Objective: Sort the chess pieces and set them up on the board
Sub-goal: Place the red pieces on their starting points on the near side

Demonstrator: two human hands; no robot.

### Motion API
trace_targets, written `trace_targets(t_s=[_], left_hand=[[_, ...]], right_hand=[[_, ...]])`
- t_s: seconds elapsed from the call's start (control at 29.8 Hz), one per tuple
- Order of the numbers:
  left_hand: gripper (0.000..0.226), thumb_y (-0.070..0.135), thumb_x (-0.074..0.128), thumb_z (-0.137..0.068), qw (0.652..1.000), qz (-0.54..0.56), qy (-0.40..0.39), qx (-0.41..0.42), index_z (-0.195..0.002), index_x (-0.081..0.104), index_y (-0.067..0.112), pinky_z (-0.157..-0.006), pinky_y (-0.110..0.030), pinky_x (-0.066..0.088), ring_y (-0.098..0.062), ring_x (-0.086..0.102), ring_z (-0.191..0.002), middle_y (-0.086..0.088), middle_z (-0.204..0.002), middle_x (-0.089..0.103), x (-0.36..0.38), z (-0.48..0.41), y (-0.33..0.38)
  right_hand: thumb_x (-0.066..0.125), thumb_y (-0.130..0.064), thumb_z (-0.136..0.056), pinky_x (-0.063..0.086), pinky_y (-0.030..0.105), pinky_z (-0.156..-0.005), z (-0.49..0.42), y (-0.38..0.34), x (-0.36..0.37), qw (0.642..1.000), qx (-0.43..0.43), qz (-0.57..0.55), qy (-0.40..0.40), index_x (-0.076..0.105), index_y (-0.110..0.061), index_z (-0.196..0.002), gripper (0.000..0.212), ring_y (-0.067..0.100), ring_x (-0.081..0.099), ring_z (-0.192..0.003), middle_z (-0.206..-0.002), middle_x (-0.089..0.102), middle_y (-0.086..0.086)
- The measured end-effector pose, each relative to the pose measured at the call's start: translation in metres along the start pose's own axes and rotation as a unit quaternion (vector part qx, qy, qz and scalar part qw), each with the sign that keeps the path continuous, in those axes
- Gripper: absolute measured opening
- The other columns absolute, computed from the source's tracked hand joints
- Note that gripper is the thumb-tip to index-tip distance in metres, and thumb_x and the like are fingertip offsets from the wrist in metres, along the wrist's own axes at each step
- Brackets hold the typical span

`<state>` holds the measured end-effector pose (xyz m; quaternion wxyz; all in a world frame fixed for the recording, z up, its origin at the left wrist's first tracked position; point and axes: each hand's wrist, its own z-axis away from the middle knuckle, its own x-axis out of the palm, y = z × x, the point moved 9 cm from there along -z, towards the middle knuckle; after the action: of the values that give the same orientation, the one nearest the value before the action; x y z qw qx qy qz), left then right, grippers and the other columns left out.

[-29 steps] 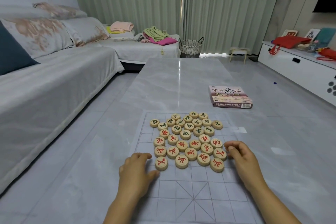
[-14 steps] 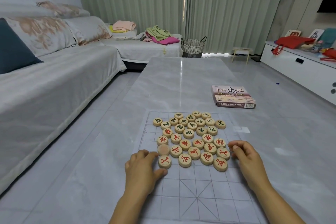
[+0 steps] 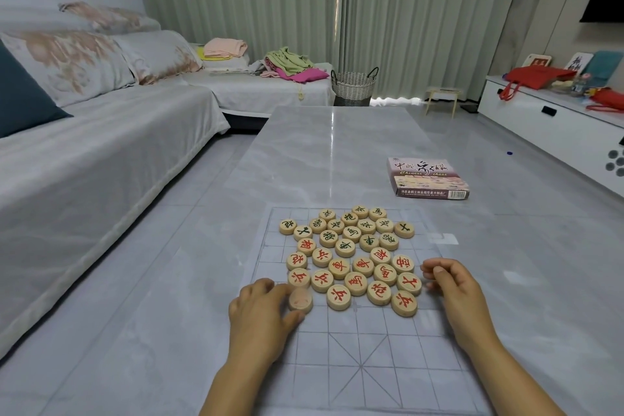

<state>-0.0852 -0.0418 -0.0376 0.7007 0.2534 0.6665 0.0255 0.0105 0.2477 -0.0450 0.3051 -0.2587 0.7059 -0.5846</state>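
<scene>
A thin grid-lined board sheet [image 3: 358, 365] lies on the grey marble table. Round wooden pieces sit bunched on its far half. Those with green characters [image 3: 351, 233] lie farther away, those with red characters [image 3: 358, 275] nearer me. My left hand [image 3: 263, 317] is at the cluster's near-left corner. Its thumb and fingers pinch one blurred piece [image 3: 300, 299], whose face I cannot read. My right hand [image 3: 452, 294] rests at the cluster's right edge with its fingers curled. Its fingertips lie beside the outer red pieces and hold none.
The chess box [image 3: 427, 179] lies on the table [image 3: 324, 152] beyond the board, to the right. A grey sofa [image 3: 84, 162] runs along the left. A white cabinet [image 3: 553, 125] stands at the right, and a woven basket [image 3: 354, 86] behind the table's far end.
My left hand has closed on a piece at the cluster's near-left corner, and that piece now shows blurred. My right hand has hardly moved. The view has shifted slightly.
</scene>
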Motion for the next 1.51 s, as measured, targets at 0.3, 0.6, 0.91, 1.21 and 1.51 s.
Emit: trace_targets(t_s=[0.3,0.6,0.91,1.21,1.51], left_hand=[[0.046,0.049,0.049,-0.088,1.000,0.000,-0.002,0.007,-0.131,0.044,0.035,-0.106,-0.033,0.028,-0.015,0.033,-0.130,0.007,-0.142,0.039,-0.002,0.000,0.001],[0.049,0.049,0.052,-0.087,1.000,-0.012,-0.009,0.005,-0.132,0.042,0.034,-0.106,-0.033,0.029,-0.016,0.033,-0.130,0.006,-0.141,0.039,0.000,-0.001,0.000],[0.051,0.048,0.051,-0.087,1.000,-0.019,-0.009,0.017,-0.134,0.040,0.033,-0.106,-0.033,0.028,-0.017,0.031,-0.132,0.005,-0.144,0.036,0.000,0.000,0.003],[0.050,0.046,0.054,-0.086,1.000,0.000,-0.004,0.020,-0.132,0.042,0.032,-0.105,-0.033,0.028,-0.018,0.033,-0.131,0.005,-0.142,0.039,-0.002,0.001,0.002],[0.050,0.045,0.054,-0.086,1.000,0.005,-0.017,0.020,-0.132,0.043,0.028,-0.108,-0.033,0.027,-0.018,0.031,-0.133,0.003,-0.145,0.036,0.003,0.005,-0.002]], right_hand=[[0.045,-0.009,-0.093,0.044,0.021,-0.070,0.003,-0.003,0.002,0.999,-0.003,0.035,-0.005,0.060,-0.021,-0.088,0.020,0.014,0.057,-0.085,-0.094,0.063,-0.003],[0.056,-0.019,-0.090,0.045,0.023,-0.076,-0.014,-0.009,0.020,0.967,-0.012,0.251,-0.047,0.056,-0.015,-0.113,0.023,0.013,0.055,-0.090,-0.118,0.049,0.007],[0.062,-0.018,-0.082,0.048,0.034,-0.072,-0.047,-0.005,0.045,0.900,0.062,0.401,-0.158,0.063,-0.004,-0.105,0.028,0.023,0.060,-0.089,-0.110,0.064,0.014],[0.065,-0.039,-0.080,0.040,0.015,-0.074,0.057,-0.060,0.060,0.904,-0.073,0.333,-0.259,0.059,-0.032,-0.103,0.025,0.003,0.052,-0.088,-0.098,0.051,-0.012],[0.051,-0.059,-0.076,0.031,0.003,-0.086,0.143,-0.031,0.071,0.888,-0.123,0.331,-0.295,0.048,-0.035,-0.123,0.053,-0.009,0.037,-0.106,-0.106,0.038,-0.023]])
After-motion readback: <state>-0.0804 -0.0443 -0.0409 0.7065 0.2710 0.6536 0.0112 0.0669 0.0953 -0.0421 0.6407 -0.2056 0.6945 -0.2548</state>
